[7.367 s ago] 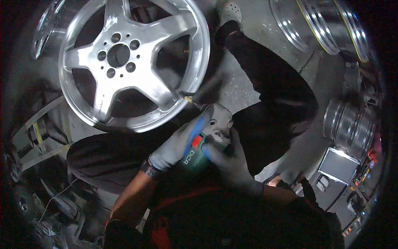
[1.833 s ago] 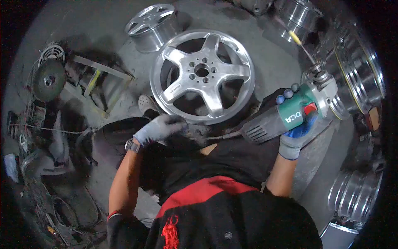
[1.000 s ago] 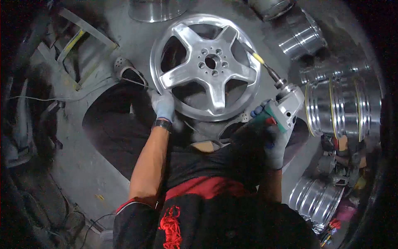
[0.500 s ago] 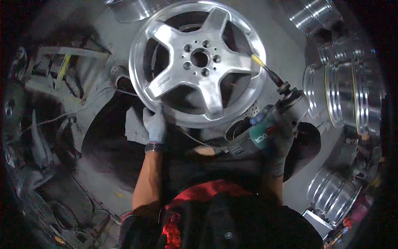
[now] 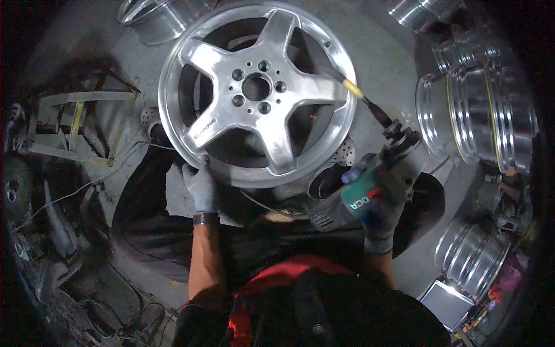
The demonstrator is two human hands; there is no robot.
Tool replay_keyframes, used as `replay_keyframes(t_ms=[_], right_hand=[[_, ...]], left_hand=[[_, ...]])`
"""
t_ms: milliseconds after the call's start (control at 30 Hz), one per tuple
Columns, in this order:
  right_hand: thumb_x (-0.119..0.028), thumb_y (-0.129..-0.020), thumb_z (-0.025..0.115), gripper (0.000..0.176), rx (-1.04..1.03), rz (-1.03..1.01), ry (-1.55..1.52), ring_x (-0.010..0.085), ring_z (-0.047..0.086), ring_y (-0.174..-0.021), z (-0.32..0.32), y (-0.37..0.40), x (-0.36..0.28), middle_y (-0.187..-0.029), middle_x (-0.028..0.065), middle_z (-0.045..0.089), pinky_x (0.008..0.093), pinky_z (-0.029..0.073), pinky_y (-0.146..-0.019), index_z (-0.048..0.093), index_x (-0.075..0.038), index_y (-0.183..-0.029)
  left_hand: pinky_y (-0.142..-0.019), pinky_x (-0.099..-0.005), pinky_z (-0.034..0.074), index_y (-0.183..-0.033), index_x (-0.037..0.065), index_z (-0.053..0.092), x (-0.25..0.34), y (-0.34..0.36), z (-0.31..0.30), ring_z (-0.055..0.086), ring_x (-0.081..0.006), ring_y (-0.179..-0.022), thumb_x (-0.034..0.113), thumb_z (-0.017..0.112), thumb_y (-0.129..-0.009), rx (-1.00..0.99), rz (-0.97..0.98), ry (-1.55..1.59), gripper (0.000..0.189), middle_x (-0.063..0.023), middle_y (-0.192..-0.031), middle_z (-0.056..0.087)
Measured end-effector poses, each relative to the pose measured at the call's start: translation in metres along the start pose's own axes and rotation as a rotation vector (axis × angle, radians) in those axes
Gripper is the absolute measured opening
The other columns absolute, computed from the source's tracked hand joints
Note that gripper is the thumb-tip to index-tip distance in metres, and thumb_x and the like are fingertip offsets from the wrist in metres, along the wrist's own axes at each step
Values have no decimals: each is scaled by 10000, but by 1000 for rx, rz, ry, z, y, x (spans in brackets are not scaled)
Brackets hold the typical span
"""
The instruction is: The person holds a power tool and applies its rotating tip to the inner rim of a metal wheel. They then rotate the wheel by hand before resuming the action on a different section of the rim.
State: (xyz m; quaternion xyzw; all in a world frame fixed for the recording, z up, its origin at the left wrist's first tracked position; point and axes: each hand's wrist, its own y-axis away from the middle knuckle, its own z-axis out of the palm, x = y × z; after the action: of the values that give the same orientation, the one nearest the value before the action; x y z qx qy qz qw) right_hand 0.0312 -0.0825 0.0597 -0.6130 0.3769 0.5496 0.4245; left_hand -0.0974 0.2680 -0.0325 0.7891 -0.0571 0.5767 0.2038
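A bare silver five-spoke wheel (image 5: 300,89) is tilted in front of me, between my legs. My left hand (image 5: 200,184), in a pale glove, closes on its near left rim, with some fingers hidden behind the edge. In my right hand (image 5: 384,208), also gloved, is a green and grey power grinder (image 5: 355,199) marked DCA, gripped around its body. From its head a dark shaft with a yellow sleeve (image 5: 352,88) reaches up and left to the end of the right-hand spoke. The tip looks blurred against the bright metal.
Polished wheel barrels (image 5: 474,118) stand on the right, with another (image 5: 474,254) lower down. More shiny rims (image 5: 156,20) lie at the top. A taped frame (image 5: 78,124) sits at left among dark clutter. A thin cable (image 5: 87,184) crosses the floor.
In the view, the wheel and my left hand have shifted left and slightly down. The grinder has moved a little left and down, its shaft still over the right-hand spoke's end.
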Motion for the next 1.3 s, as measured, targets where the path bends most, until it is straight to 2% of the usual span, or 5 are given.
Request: replay_keyframes(t_ms=[200,267,400,833,1300], right_hand=[[-463,-918,644,624,160,211,88,282,613,-1045,7,-25,-5,-1182,161,581,465,519,-907,514,-6,-1323],[-521,-956,553,611,102,7,-688,280,624,-1002,22,-39,-18,-1160,158,604,470,518,-909,529,-17,-1300],[-482,-1005,490,575,368,124,-472,266,636,-1046,-16,-64,11,-1183,150,642,385,517,-907,525,-13,-1337],[-551,-994,463,638,90,-36,-912,373,654,-976,-41,-136,60,-1083,250,650,533,498,-962,541,22,-1264],[-577,-957,508,620,117,34,-891,343,640,-898,-30,-242,109,-1025,187,635,476,544,-822,551,-31,-1247]], left_hand=[[-790,-331,498,-1088,-76,569,3,4,0,594,-190,-881,234,705,-919,23,-60,-58,378,-133,-1005,657],[-782,-335,497,-1076,-74,569,6,5,-2,590,-189,-872,245,698,-927,-1,-121,-73,376,-129,-988,654],[-797,-350,489,-1091,-74,575,5,10,-2,590,-203,-886,303,654,-961,-30,-130,-71,406,-146,-999,653],[-859,-399,477,-1138,-91,599,-14,0,-9,624,-282,-965,362,568,-1001,32,-118,-113,474,-208,-1058,672],[-963,-375,443,-1306,-59,545,7,-30,-15,568,-259,-1119,421,503,-1030,92,-96,-292,555,-184,-1248,594]])
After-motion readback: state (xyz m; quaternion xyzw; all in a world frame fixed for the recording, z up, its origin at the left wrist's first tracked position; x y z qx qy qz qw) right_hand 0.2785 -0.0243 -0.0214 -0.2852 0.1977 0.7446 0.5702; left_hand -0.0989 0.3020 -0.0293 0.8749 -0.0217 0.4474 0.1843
